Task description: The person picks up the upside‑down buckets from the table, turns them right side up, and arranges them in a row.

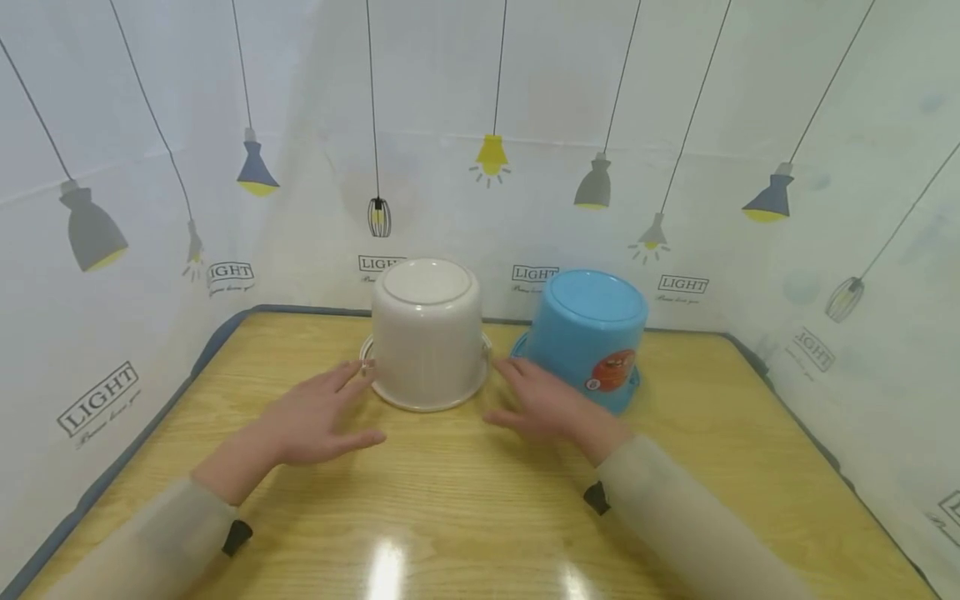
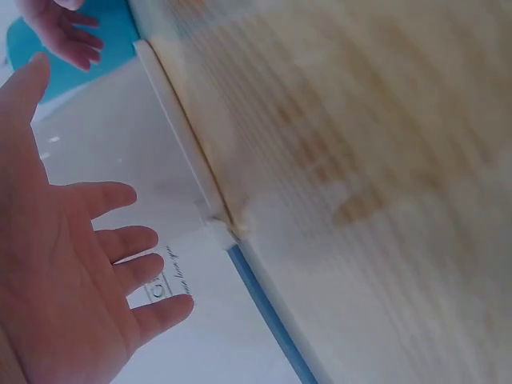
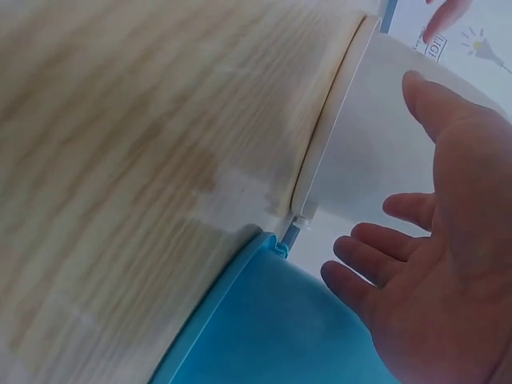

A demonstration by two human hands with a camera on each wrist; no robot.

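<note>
A white bucket (image 1: 427,342) stands upside down on the wooden table (image 1: 435,492), its flat base facing up. To its right is a blue bucket (image 1: 588,325), also upturned, with a red round label on its side. My left hand (image 1: 318,417) reaches to the white bucket's left side, fingers spread and straight, palm facing it. On the other side my right hand (image 1: 551,400) extends between the two buckets, overlapping the blue one in the head view. In the right wrist view its fingers (image 3: 372,256) are loosely extended with nothing held.
A white cloth backdrop (image 1: 435,100) printed with hanging lamps surrounds the table on the back and sides. Dark blue edging (image 1: 217,342) runs along the table's border. The buckets stand near the back edge.
</note>
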